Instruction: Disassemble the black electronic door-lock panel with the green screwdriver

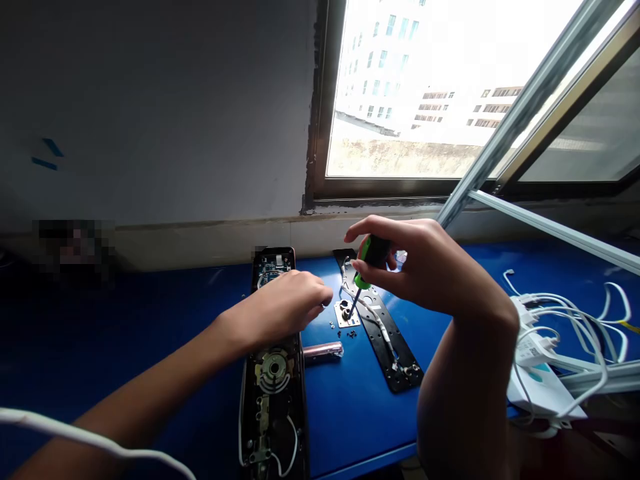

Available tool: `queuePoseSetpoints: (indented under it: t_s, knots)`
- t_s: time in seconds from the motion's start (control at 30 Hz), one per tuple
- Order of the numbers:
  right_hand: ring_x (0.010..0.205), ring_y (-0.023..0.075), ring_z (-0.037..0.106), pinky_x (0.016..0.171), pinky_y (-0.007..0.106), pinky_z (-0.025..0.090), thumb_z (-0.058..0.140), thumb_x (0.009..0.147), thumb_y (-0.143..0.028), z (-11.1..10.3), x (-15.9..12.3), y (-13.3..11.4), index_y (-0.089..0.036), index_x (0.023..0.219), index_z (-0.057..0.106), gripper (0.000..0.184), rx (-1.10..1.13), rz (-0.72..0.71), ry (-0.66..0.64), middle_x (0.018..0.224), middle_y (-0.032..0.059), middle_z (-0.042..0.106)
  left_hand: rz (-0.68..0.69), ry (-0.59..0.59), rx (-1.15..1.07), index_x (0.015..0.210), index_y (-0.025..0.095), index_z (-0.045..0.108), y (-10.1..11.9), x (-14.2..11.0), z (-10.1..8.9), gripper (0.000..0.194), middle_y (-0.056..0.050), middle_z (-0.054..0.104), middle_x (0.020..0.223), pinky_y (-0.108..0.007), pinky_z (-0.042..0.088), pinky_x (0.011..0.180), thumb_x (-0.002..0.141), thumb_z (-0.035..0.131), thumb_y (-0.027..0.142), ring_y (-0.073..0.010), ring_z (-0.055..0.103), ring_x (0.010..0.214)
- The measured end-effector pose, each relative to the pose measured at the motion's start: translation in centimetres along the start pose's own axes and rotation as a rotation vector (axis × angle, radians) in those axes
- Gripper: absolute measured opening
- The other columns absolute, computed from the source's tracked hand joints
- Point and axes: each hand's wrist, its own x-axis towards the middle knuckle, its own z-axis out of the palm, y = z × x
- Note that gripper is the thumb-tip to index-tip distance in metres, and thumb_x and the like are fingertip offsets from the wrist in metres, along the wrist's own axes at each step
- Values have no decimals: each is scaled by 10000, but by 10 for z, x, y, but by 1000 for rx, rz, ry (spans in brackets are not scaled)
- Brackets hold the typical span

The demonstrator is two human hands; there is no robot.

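My right hand [420, 267] is closed round a green and black screwdriver [369, 263], held upright with its tip down on a small square metal plate [347, 313] on the blue table [350, 400]. My left hand [285, 307] reaches over a long black lock body [274, 393], its fingers pinched close beside the small plate; what they hold I cannot see. A black metal backplate [385, 340] with a white cable lies just right of the small plate. Tiny screws [352, 333] are scattered by it.
A pinkish metal cylinder [323, 351] lies between the lock body and the backplate. White chargers and tangled cables [545, 347] sit at the right. A white cable [100, 447] crosses my left forearm. An open window frame [500, 193] and a wall stand behind the table.
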Motion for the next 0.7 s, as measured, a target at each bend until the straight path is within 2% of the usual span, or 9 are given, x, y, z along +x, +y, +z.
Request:
queuePoseSetpoints:
  t_s: [0.13,0.27,0.4,0.57,0.7]
  knots:
    - [669,112,629,606,261,503,735,876,-249,-3,-4,3,-237,1177,689,305,5,45,-32,862,-1,740,-31,-236,126,690,172,639,1,42,11,192,-37,632,698,-309,360,543,824,569,52,-180,560,603]
    - [704,119,641,620,266,503,732,868,-223,-6,-7,5,-242,1180,686,316,18,37,-26,898,1,749,-27,-326,153,652,170,599,-3,62,35,187,-34,624,674,-303,353,510,718,575,-3,-179,550,566]
    - [692,107,638,598,251,500,731,868,-209,-8,-7,7,-244,1183,678,321,26,31,-21,931,-4,752,-29,-362,179,670,172,595,-2,65,52,190,-14,650,703,-277,349,499,712,578,-13,-152,585,583]
    - [705,118,645,593,261,490,729,863,-204,-8,-9,7,-241,1166,685,308,17,31,-20,945,7,757,-73,-336,200,716,160,626,6,64,51,189,45,637,722,-234,334,536,816,535,28,-78,627,644]
    - [702,124,640,597,269,485,729,865,-212,-8,-9,7,-243,1166,687,305,14,36,-22,918,6,753,-49,-367,122,724,170,623,2,65,50,171,15,637,702,-235,365,520,749,594,4,-118,608,605]
